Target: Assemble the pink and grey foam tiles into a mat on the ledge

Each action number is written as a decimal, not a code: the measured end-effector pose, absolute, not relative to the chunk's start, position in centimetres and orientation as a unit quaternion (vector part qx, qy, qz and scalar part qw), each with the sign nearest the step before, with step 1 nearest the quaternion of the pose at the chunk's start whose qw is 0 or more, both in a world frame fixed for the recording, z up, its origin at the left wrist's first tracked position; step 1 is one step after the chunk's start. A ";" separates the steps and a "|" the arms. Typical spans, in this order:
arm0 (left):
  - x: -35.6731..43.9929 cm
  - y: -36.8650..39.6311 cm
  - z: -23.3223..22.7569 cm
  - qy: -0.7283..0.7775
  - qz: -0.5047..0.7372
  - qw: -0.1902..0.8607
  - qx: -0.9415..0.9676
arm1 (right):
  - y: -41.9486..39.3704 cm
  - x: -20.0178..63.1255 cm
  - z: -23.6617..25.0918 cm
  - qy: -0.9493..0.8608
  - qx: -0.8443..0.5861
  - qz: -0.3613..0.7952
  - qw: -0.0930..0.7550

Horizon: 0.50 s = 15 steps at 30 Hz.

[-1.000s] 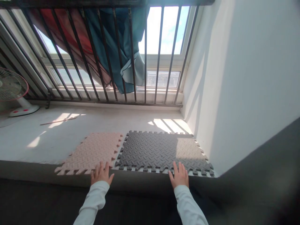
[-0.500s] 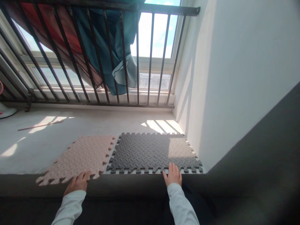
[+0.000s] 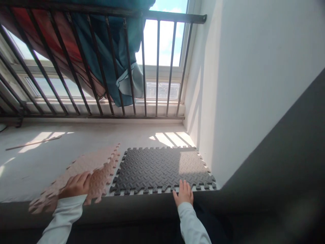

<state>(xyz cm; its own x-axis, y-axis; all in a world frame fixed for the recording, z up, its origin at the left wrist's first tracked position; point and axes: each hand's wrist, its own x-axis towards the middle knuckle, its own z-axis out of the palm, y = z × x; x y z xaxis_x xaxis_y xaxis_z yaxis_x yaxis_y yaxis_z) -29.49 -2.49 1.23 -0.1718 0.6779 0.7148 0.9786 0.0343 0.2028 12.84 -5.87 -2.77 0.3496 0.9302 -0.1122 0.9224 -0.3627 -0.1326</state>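
Observation:
A pink interlocking foam mat (image 3: 99, 176) lies at the left on the white ledge, its front edge sticking out past the ledge. My left hand (image 3: 77, 183) is closed on this mat near its front, and the right side of the mat bends upward there; my fingertips are partly hidden. To the right, a dark grey foam mat (image 3: 157, 167) lies flat with a gap between it and the pink one. My right hand (image 3: 184, 193) rests at the grey mat's front edge, fingers stretched out and holding nothing.
Behind the mats runs a dark metal railing (image 3: 142, 117) with a blue and red cloth (image 3: 101, 67) hanging by the window. A white wall (image 3: 243, 84) bounds the right side. A thin pink strip (image 3: 33, 143) lies on the ledge (image 3: 83, 135) at the left.
My left hand has moved up and left over the pink mat, whose right side now bends and lifts. My right hand stays at the grey mat's edge. The view has shifted slightly.

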 end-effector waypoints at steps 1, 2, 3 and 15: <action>-28.5 -1.0 2.4 -0.672 -0.368 0.250 -0.593 | -5.8 12.8 -2.7 -0.562 -0.823 0.087 0.024; -27.3 0.5 3.6 -0.659 -0.387 0.279 -0.581 | -5.8 12.7 -2.7 -0.558 -0.824 0.090 0.025; -25.9 2.2 4.7 -0.649 -0.407 0.298 -0.570 | -5.8 12.7 -2.6 -0.554 -0.827 0.094 0.026; 4.7 13.8 6.6 -0.536 -0.299 0.028 -0.789 | -5.4 13.1 -3.4 -0.539 -0.829 0.130 0.070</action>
<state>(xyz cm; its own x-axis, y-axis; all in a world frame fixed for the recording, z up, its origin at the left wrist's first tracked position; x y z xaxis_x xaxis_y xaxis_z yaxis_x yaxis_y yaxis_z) 4.72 13.80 6.62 0.2468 0.8289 0.5021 0.8618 -0.4246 0.2774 13.12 -5.44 -3.40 0.3855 0.9120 -0.1406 0.8757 -0.4096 -0.2559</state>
